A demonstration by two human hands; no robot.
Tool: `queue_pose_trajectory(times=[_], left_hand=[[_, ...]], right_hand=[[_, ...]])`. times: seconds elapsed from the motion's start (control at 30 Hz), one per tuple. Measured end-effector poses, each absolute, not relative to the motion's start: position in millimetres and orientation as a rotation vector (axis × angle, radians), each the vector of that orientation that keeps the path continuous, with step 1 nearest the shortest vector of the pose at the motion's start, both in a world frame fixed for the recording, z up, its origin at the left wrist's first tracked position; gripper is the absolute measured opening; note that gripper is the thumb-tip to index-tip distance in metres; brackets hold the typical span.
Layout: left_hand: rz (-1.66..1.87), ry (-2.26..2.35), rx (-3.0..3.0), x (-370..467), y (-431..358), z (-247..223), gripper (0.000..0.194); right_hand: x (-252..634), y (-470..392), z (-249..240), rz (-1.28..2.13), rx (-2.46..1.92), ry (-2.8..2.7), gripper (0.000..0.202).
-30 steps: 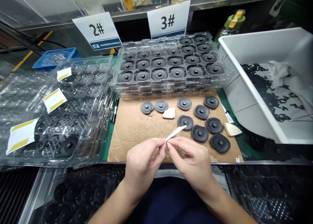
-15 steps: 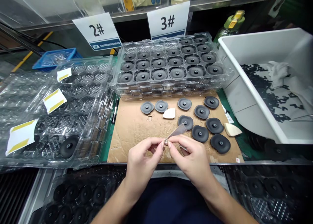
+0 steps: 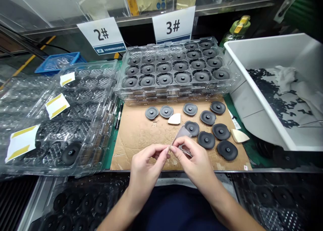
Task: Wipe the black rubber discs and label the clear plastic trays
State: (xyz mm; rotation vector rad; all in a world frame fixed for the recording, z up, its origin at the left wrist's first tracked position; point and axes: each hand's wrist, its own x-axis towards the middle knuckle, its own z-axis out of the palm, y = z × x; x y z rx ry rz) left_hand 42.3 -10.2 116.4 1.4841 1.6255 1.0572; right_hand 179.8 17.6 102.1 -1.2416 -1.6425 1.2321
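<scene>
A small thin grey sheet (image 3: pixel 182 133) stands up from between my fingertips over the cardboard's front part. My left hand (image 3: pixel 145 168) pinches its lower corner between thumb and forefinger. Closed on the same piece, my right hand (image 3: pixel 196 162) meets the left at the fingertips. Something thin and pale (image 3: pixel 186 152) shows under the right fingers; its kind is unclear. Just behind the sheet lies a black round disc (image 3: pixel 192 128) with a raised centre, and another black disc (image 3: pixel 206 140) is to the right. A white wedge-shaped block (image 3: pixel 174 119) rests farther back.
Several more discs and a second white wedge (image 3: pixel 239 136) lie on the cardboard (image 3: pixel 136 137). Behind stands a stack of clear trays (image 3: pixel 176 86) holding discs. More clear trays (image 3: pixel 98 103) are at left, a white bin (image 3: pixel 262 106) with small black parts at right.
The grey sheet has turned so more of its face shows. My right fingers have shifted slightly left and curled higher around it. The discs stay where they were.
</scene>
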Motion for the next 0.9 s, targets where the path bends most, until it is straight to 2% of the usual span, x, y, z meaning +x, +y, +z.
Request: queue_pose_trajectory(times=[0.17, 0.5, 0.63, 0.7, 0.83, 0.9], left_hand=[[1.064, 1.585, 1.430, 42.4, -9.7, 115.9, 0.009], [0.971, 1.466, 1.176, 27.6, -11.4, 109.7, 0.008], [1.030, 1.408, 1.028, 23.5, -14.1, 104.7, 0.008], [1.111, 1.251, 0.973, 25.3, -17.3, 100.5, 0.015], [1.190, 1.003, 0.823, 36.9, -25.5, 88.7, 0.053], [1.163, 1.005, 0.758, 43.2, -28.3, 82.2, 0.062]], right_hand=[[182.6, 20.9, 104.1, 1.313, -1.206, -1.605, 0.010], [189.4, 24.0, 102.1, 1.802, -1.066, -1.295, 0.016], [187.9, 23.7, 96.4, 1.864, -1.028, -1.184, 0.018], [185.1, 22.9, 95.0, 1.861, -1.021, -1.154, 0.017], [178.2, 20.8, 95.8, 1.868, -0.977, -1.136, 0.015], [176.2, 20.6, 95.9, 1.885, -0.952, -1.133, 0.015]])
